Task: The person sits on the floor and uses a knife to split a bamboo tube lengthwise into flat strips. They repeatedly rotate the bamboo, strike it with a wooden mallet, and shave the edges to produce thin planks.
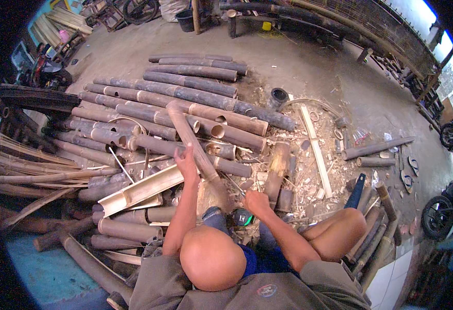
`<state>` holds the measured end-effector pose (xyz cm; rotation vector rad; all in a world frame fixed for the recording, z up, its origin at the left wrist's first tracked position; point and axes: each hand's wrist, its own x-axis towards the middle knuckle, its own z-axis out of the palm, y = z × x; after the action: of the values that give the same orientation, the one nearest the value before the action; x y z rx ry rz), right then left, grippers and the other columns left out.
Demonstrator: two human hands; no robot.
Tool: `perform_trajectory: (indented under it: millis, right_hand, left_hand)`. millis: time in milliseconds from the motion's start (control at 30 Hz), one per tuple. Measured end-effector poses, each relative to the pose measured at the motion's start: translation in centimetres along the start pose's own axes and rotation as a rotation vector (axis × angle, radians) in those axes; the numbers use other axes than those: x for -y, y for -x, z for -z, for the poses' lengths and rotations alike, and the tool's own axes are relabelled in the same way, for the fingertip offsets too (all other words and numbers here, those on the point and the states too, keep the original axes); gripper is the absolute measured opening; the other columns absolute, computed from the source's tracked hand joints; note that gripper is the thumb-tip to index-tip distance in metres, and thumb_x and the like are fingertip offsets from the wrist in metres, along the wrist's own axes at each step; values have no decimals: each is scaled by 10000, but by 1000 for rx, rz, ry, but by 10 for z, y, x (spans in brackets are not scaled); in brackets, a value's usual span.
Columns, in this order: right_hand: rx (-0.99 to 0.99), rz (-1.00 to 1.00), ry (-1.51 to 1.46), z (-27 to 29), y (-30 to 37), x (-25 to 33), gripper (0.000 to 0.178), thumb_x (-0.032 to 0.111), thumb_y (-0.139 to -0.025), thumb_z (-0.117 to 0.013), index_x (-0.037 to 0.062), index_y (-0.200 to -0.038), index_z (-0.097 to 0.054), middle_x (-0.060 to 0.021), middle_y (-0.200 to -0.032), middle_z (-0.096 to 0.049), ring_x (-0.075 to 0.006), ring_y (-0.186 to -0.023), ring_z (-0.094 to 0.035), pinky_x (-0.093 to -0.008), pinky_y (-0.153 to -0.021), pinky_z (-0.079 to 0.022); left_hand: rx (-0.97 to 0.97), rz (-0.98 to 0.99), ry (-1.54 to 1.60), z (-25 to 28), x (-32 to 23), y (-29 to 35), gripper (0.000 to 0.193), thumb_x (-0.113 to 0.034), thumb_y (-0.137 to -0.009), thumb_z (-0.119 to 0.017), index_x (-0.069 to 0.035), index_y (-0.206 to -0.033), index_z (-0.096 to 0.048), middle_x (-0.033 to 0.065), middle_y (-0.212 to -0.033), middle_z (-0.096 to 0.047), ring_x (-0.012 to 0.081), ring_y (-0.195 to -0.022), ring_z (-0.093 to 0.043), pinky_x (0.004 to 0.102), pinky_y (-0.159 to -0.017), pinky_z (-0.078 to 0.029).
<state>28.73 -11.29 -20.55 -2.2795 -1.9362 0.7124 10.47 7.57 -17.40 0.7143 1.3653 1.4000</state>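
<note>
A brown bamboo pole (192, 138) slants in front of me, its near end blurred beside my legs. My left hand (187, 164) is closed on the pole's left side. Low and to the right of that pole, my right hand (257, 203) is closed round the handle of a thin-bladed tool (235, 184), whose blade points toward the bamboo; its exact kind is unclear. A black and green round object (243, 217) lies between my legs. Left of my left forearm rests a split bamboo half (143, 191), pale inside face up.
Several bamboo poles (185, 95) lie in rows ahead. Wood chips (301, 170) and a long pale strip (315, 150) cover the floor at right. More poles (376, 237) stand by my right knee, with sandals (407, 181) and a motorcycle (443, 214) beyond.
</note>
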Motion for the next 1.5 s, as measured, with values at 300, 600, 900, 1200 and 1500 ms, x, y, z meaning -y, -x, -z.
perform_trajectory:
  millis: [300,600,900,1200,1500]
  right_hand:
    - [65,-10,-5,13,37,18,510,475,-958,-538,-5,-936,-710,-261,-941,-710,-420,-917,-704,-517,-802,-571]
    - [163,-241,-163,29,32,4,539,467,-921,-594,-55,-1011,-690,-308,-971,-692,-459,-961,-679,-536,-857,-536]
    - [-269,-311,-760,44,21,-15,474,392,-950,-582,-75,-922,-657,-295,-790,-665,-469,-780,-666,-568,-763,-517]
    - [-233,-152,-978,122,82,43,262,243,-960,-611,0,-865,-587,-45,-648,-598,-127,-545,-585,-306,-488,-476]
    - [-536,149,-690,210,121,93,233,225,-947,-634,-4,-952,-591,-157,-656,-610,-238,-559,-596,-378,-554,-467]
  left_hand:
    - [30,-123,-829,21,87,-40,773,-263,-731,-820,47,-1345,-468,282,-1224,-610,396,-1102,-613,435,-974,-470]
    - [115,110,-44,38,74,-44,422,-94,-846,-660,21,-1232,-533,151,-997,-650,267,-914,-648,409,-792,-526]
    - [287,-159,302,12,-83,9,384,-252,-928,-686,-20,-1207,-558,104,-984,-681,205,-895,-663,360,-795,-544]
    - [436,-356,285,-29,-127,25,276,-226,-976,-665,-32,-1164,-603,75,-1031,-695,156,-911,-661,323,-822,-544]
    - [557,-624,135,-44,-205,79,313,-272,-1022,-599,-29,-1219,-586,58,-1076,-664,129,-951,-613,297,-847,-511]
